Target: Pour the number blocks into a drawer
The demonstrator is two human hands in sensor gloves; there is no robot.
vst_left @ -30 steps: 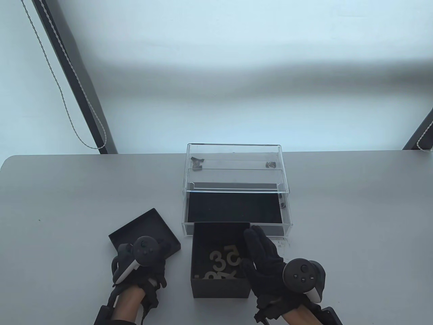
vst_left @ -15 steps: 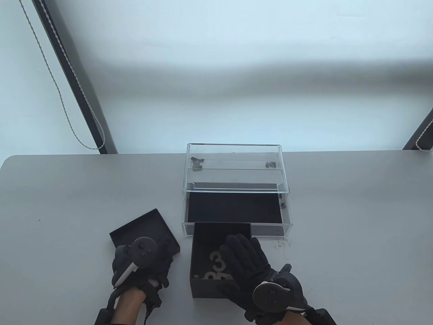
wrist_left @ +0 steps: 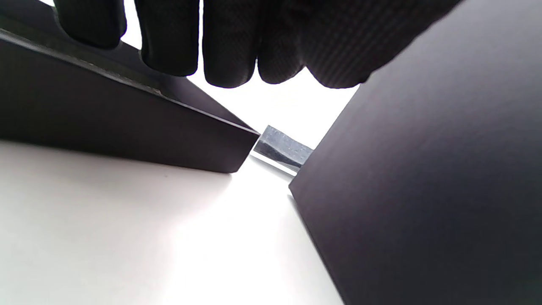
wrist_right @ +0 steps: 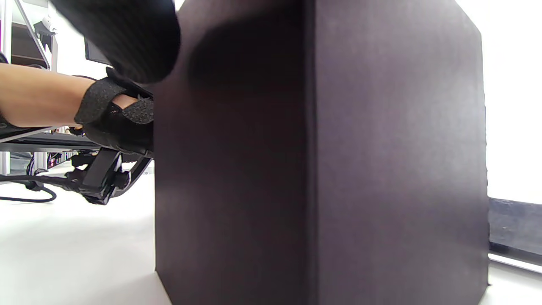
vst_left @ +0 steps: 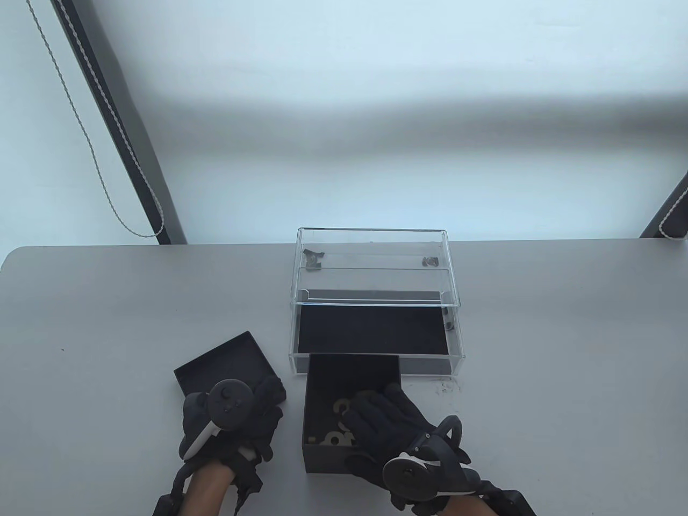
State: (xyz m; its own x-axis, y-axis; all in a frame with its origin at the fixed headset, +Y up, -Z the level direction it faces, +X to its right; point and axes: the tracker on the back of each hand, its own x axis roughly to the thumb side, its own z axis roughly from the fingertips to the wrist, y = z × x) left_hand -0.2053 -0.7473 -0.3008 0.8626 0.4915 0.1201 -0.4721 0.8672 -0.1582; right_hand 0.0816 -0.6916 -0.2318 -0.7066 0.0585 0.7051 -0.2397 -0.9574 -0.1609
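Note:
An open black box (vst_left: 349,376) stands near the table's front edge with pale number blocks (vst_left: 337,425) inside. My right hand (vst_left: 384,416) lies over its near right part, fingers inside the rim and thumb on the outer front wall, gripping it. The right wrist view shows the box wall (wrist_right: 338,148) close up and my thumb (wrist_right: 127,38). Just behind the box stands the clear drawer (vst_left: 373,329), pulled out, with a black lining. My left hand (vst_left: 258,408) rests on the near corner of the black lid (vst_left: 226,360), fingers (wrist_left: 220,51) loose over it.
The clear acrylic case (vst_left: 371,258) holding the drawer stands at the table's middle, with small dark bits on its upper level. The lid lies flat left of the box, with a narrow gap between them (wrist_left: 271,169). Window cords hang at the far left and right.
My right hand has moved from the box's right side to over its opening, turned, and its fingers have dropped inside, covering most number blocks. My left hand has barely shifted.

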